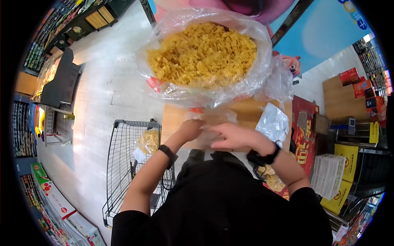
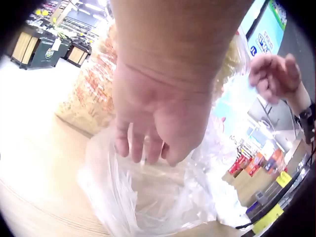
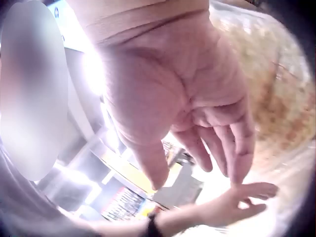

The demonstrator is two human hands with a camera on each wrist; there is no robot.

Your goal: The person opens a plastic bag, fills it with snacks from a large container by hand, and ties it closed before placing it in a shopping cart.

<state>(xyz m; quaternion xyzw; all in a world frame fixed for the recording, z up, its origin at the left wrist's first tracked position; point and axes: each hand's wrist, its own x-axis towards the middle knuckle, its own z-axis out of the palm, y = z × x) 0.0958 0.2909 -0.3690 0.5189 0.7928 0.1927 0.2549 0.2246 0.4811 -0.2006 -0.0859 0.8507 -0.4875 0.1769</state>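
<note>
A large clear bag [image 1: 164, 92] full of yellow flaky pieces [image 1: 203, 53] stands on the wooden table [image 1: 248, 108]. In front of it, a thin clear plastic bag [image 1: 223, 117] spreads below my hands; it fills the lower middle of the left wrist view [image 2: 158, 202]. My left hand [image 1: 192, 130] has its fingers bent down at the thin bag's edge [image 2: 160, 108] and pinches it. My right hand [image 1: 236, 136] is beside it, fingers loosely extended and thumb apart, with nothing visible in its palm [image 3: 177, 98]. The thin bag blurs near my fingertips.
A silvery plastic packet [image 1: 273, 123] lies at the table's right side. On the left is a shopping cart [image 1: 123, 164] with a filled bag [image 1: 148, 141] in it. More bagged yellow pieces [image 1: 273, 178] sit low at the right. White stacked crates [image 1: 328, 176] stand farther right.
</note>
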